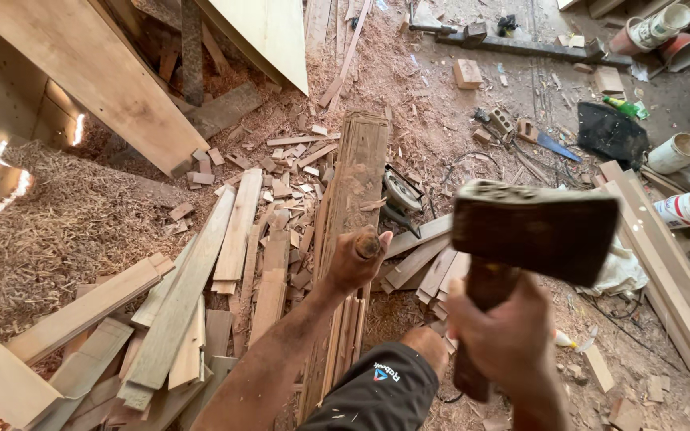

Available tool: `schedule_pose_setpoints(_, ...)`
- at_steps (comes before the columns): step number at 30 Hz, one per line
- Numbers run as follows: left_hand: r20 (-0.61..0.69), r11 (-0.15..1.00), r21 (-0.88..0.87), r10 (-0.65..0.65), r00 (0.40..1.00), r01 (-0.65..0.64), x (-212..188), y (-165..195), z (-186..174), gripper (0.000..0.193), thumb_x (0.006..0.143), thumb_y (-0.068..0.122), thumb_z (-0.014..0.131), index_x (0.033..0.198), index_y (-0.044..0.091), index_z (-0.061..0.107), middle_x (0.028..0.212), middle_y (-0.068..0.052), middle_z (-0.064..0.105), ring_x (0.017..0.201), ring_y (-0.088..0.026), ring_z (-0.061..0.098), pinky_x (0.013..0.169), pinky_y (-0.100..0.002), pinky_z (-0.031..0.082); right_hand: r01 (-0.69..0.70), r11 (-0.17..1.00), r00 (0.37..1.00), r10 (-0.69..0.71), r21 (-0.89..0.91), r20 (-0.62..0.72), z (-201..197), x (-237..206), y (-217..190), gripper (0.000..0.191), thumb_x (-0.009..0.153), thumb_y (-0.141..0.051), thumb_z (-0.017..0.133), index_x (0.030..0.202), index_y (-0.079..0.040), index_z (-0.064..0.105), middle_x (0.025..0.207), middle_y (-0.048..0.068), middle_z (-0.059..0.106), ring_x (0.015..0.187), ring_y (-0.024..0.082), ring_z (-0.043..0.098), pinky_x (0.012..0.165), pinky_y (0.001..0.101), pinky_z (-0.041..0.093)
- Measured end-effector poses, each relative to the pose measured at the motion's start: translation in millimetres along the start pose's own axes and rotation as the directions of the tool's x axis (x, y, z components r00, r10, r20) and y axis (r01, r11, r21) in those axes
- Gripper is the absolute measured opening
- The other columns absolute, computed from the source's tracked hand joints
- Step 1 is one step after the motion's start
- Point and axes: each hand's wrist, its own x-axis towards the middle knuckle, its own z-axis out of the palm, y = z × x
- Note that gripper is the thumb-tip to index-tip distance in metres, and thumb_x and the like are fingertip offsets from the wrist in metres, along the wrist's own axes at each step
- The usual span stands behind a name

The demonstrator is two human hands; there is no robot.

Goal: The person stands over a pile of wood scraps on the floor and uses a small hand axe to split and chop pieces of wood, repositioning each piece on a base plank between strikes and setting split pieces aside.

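My right hand [498, 337] grips the wooden handle of a heavy mallet [535, 230], raised close to the camera with its dark block head pointing right. My left hand [354, 259] is closed around the round wooden handle of a tool, likely a chisel [367, 243], held upright against a long rough plank [350, 207] that runs away from me along the floor. The tool's blade is hidden behind my hand. My knee in dark shorts [373, 391] sits just below the plank's near end.
Loose wood offcuts and boards [225, 263] lie left of the plank, with a heap of shavings [57, 223] beyond. A power tool [399, 191] rests right of the plank. Cans [680, 209], a dark cloth [610, 132] and long boards [664, 279] sit at right.
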Motion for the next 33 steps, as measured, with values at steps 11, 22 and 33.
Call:
schedule_pose_setpoints(11,-0.021,0.973,-0.196,-0.131,0.991,0.124,34.8,-27.7,10.3,0.033,0.11,0.025,0.05,0.087,0.01,0.069,0.068,-0.006,0.069,0.051,-0.012,0.066,0.043,-0.025,0.052,-0.24,0.925,0.893,0.33,-0.296,0.305,47.9,37.0,-25.1,0.059,0.09,-0.01,0.067,0.143,-0.001,0.043,0.089,0.011,0.066,0.056,0.025,0.067,0.05,0.0371,0.061)
schedule_pose_setpoints(22,-0.101,0.984,-0.154,-0.101,0.99,0.085,39.2,-51.6,22.6,0.018,0.099,0.013,0.067,0.081,0.009,0.07,0.068,-0.003,0.069,0.051,-0.009,0.061,0.04,-0.024,0.047,-0.178,0.885,0.806,0.382,-0.43,0.453,55.9,121.5,-46.2,0.031,0.089,-0.005,0.065,0.115,0.004,0.049,0.072,0.011,0.057,0.046,0.019,0.054,0.039,0.0322,0.048)
schedule_pose_setpoints(33,-0.013,0.823,-0.347,-0.484,0.875,0.45,93.1,-75.3,23.6,0.022,0.092,0.005,0.066,0.07,0.003,0.066,0.062,-0.006,0.061,0.05,-0.011,0.054,0.04,-0.026,0.042,-0.223,0.934,0.897,0.309,-0.28,0.316,49.4,191.9,-56.6,0.029,0.089,-0.004,0.068,0.108,0.01,0.052,0.071,0.013,0.06,0.044,0.019,0.055,0.038,0.0316,0.051)
